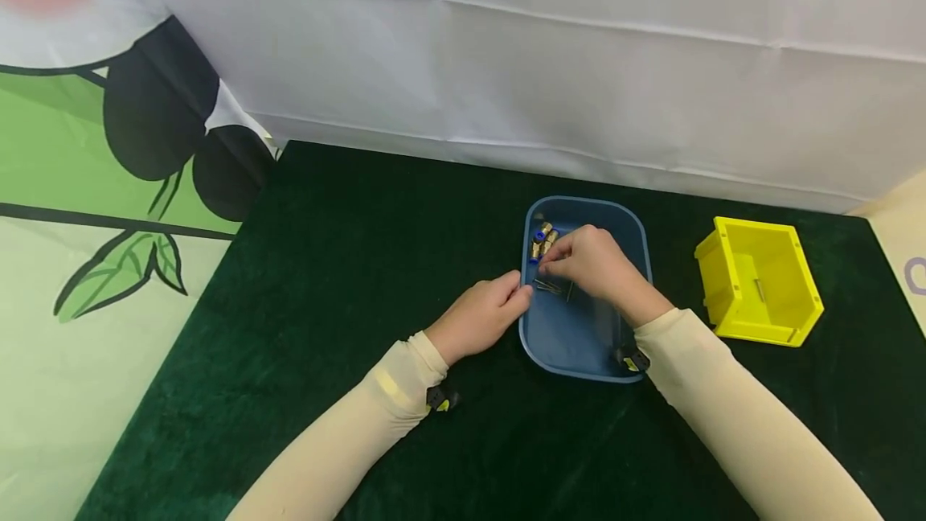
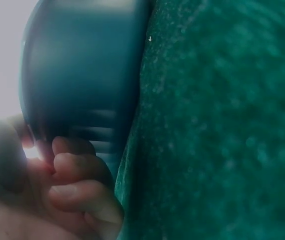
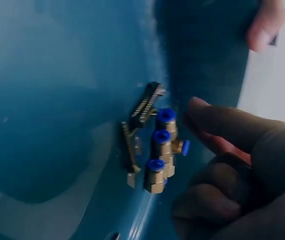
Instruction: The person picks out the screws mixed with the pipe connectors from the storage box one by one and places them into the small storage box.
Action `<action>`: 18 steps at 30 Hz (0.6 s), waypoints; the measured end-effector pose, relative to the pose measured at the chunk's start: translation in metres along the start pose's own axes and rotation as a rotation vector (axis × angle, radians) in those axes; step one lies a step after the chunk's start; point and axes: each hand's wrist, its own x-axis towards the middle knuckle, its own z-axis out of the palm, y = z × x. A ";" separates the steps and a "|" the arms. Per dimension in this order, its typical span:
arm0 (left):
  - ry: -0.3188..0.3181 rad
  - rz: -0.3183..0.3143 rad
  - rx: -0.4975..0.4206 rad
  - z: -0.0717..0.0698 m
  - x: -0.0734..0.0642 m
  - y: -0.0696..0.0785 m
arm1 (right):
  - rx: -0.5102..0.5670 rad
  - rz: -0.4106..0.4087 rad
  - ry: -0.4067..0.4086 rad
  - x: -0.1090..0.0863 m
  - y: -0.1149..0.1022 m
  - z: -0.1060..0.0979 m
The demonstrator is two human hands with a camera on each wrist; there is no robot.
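A blue tray (image 1: 579, 344) lies on the green cloth, its near left rim gripped between the thumb and curled fingers of my left hand (image 1: 481, 316). In the left wrist view those fingers (image 2: 85, 195) lie against the tray's outer wall (image 2: 82, 65). My right hand (image 1: 596, 264) reaches down into the tray, thumb and forefinger close together beside several brass fittings with blue collars (image 3: 160, 150). Its other fingers (image 3: 207, 205) are curled, and I cannot tell whether the fingertips pinch anything. Several screws (image 3: 146, 105) lie loose next to the fittings.
To the right of the tray stands a yellow bin (image 1: 767, 328) with a small screw (image 1: 759, 289) inside. Dark green cloth (image 1: 362, 264) covers the table. A white curtain (image 1: 506, 79) hangs behind the table's far edge, with a printed panel (image 1: 108, 280) at the left.
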 end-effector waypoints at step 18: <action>-0.025 -0.017 -0.019 0.021 0.009 0.008 | -0.108 -0.011 -0.117 -0.006 0.015 0.001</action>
